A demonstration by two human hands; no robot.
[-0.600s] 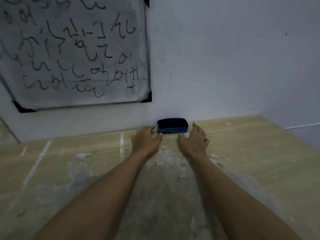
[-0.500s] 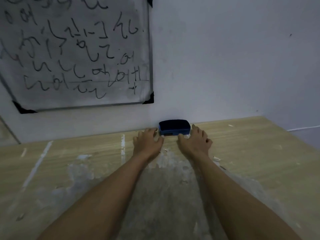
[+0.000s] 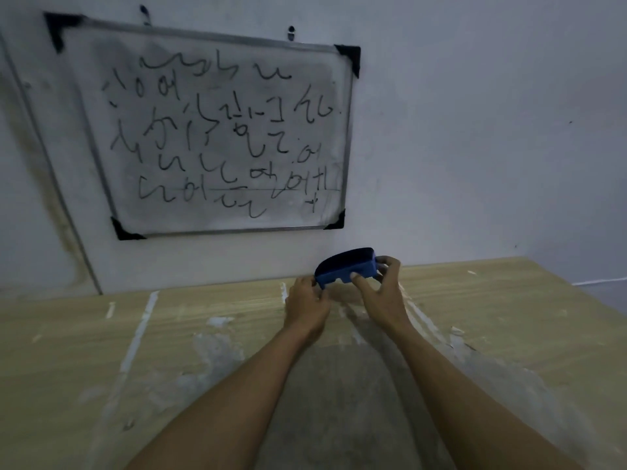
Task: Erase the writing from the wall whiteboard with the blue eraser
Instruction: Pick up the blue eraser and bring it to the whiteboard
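The whiteboard (image 3: pixel 217 137) is seen as a smooth panel dulled by grey smudges, framed in thin metal (image 3: pixel 237 230) with black plastic corner caps (image 3: pixel 349 57). The blue eraser (image 3: pixel 346 271) is shaped in matt plastic, with a dark felt-like pad (image 3: pixel 346 257). Pale wood grain, roughened by white smears, is shown on the surface (image 3: pixel 509 317). The wall (image 3: pixel 475 130) is painted matt.

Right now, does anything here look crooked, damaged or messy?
The whiteboard looks tilted on the wall, though the wide lens may exaggerate that, and its surface is smudged grey. The table shows white streaks and a worn grey patch.
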